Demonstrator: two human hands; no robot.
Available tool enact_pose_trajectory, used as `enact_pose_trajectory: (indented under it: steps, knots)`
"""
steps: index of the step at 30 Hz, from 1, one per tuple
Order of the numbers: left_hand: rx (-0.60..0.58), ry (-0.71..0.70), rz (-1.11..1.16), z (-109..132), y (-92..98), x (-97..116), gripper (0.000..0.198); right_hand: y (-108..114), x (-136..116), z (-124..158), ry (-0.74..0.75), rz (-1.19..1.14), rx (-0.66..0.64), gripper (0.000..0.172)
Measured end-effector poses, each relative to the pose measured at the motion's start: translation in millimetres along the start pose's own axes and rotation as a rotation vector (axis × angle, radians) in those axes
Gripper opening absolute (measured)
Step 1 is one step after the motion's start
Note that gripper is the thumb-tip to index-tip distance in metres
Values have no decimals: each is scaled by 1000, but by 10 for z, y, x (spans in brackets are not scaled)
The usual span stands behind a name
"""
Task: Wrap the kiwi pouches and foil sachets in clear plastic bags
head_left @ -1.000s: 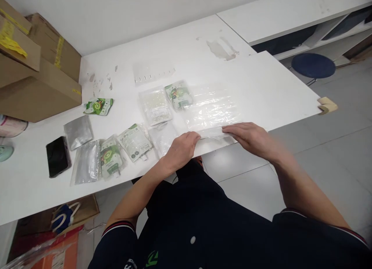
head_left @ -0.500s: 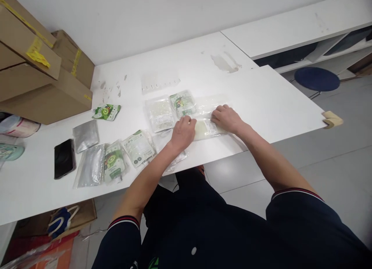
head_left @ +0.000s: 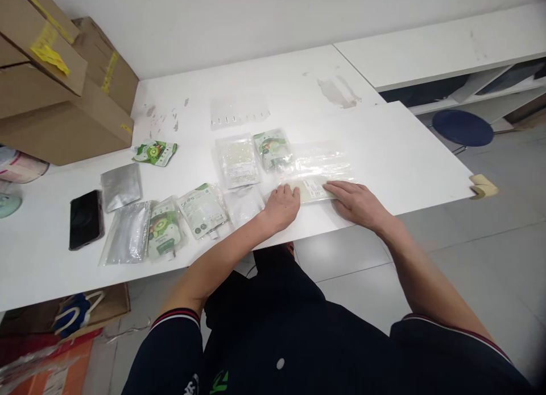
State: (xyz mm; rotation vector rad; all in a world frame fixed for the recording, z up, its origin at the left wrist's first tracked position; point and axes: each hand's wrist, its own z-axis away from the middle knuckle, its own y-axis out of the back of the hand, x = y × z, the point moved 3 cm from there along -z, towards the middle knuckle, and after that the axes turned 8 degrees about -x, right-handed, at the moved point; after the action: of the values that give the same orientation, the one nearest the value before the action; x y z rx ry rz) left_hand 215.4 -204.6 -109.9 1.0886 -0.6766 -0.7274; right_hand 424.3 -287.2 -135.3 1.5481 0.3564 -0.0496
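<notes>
A clear plastic bag (head_left: 325, 163) lies near the table's front edge, its near part around a pale yellowish-green packet with a printed label (head_left: 314, 189). My left hand (head_left: 282, 207) has curled fingers closed on the left end of this bag. Over its right end, my right hand (head_left: 357, 204) rests with fingers stretched out flat, pressing on the plastic. Just beyond my left hand lie a bagged green fruit-print pouch (head_left: 271, 147) and a bagged pale packet (head_left: 238, 163). A whitish packet (head_left: 244, 204) sits left of that hand.
Several pouches, including a spouted kiwi-print pouch (head_left: 164, 230), line the table's left front, beside silver packets (head_left: 121, 187) and a black phone (head_left: 86, 219). Cardboard boxes (head_left: 63, 105) stack at the left. A wooden corner piece (head_left: 483, 186) and a blue stool (head_left: 463, 127) are at right.
My right hand has slid toward the front edge and flattened, its fingers straightening over the bag's right end. My left hand stays at the left end. The view has shifted slightly.
</notes>
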Motion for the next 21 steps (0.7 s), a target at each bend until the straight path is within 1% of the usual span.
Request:
enact_pose_trajectory:
  steps: [3, 4, 6, 9, 11, 13, 16, 18, 20, 21]
  knots:
    - [-212, -164, 238, 293, 153, -23, 36, 187, -48, 217, -12, -90, -77, 40]
    - [-252, -193, 335, 375, 200, -55, 36, 256, -58, 263, -15, -138, -109, 38]
    - [-270, -194, 510, 462, 264, -153, 37, 380, -51, 279, -53, -230, -162, 36]
    - [-209, -105, 693, 398, 268, -331, 41, 507, 23, 98, -157, -311, -179, 36]
    - [-134, -25, 770, 278, 238, -441, 43, 540, 95, -118, -208, -317, -188, 38]
    - [-56, 59, 801, 151, 210, -534, 44, 525, 171, -354, -239, -303, -221, 39]
    - [43, 166, 780, 5, 193, -631, 46, 431, 287, -670, -277, -254, -272, 41]
    - [94, 214, 732, -60, 198, -663, 45, 336, 352, -827, -285, -199, -291, 43]
    - [121, 247, 651, -111, 203, -669, 44, 242, 385, -926, -266, -122, -286, 42]
    - [122, 260, 600, -134, 200, -662, 43, 208, 382, -951, -251, -69, -254, 40]
